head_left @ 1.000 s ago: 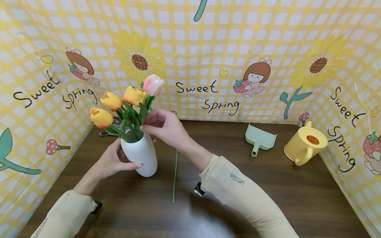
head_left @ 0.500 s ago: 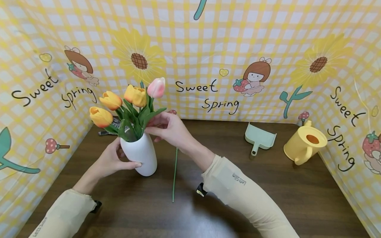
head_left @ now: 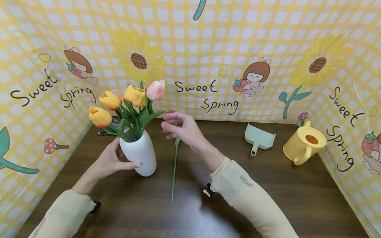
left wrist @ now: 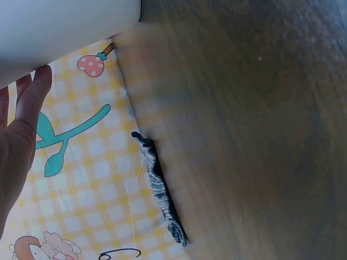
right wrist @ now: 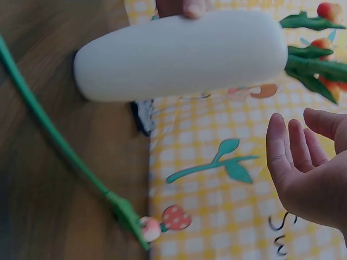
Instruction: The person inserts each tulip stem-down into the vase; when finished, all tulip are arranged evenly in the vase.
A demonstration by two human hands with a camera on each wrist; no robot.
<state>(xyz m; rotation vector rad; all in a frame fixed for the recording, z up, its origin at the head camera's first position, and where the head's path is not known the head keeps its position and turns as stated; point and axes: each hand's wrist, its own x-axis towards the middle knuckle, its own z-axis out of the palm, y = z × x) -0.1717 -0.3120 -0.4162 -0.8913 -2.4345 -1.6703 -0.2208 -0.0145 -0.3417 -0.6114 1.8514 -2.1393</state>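
Observation:
A white vase point(head_left: 140, 155) stands on the brown table, gripped by my left hand point(head_left: 107, 160), whose thumb lies across the front and fingers go behind. Out of its mouth rise several yellow-orange tulips point(head_left: 135, 96) and one pink-white tulip point(head_left: 155, 90), all with green leaves. My right hand point(head_left: 186, 130) is just right of the blooms, holding nothing, its fingers loosely bent. Below it another tulip's green stem point(head_left: 174, 175) lies on the table. That flower's pink-white head point(right wrist: 150, 228) shows in the right wrist view, while in the head view the right hand hides it.
On the table's right stand a pale green dustpan point(head_left: 259, 138) and a yellow watering can point(head_left: 303, 145). A grey-and-black bundle point(left wrist: 160, 189) lies along the back-left edge, partly behind the vase. Checked cloth point(head_left: 190, 59) walls in the back and both sides.
My right hand has let go of the pink-white tulip and moved right, away from the vase. That tulip has settled slightly lower and turned. The left hand keeps its hold on the vase.

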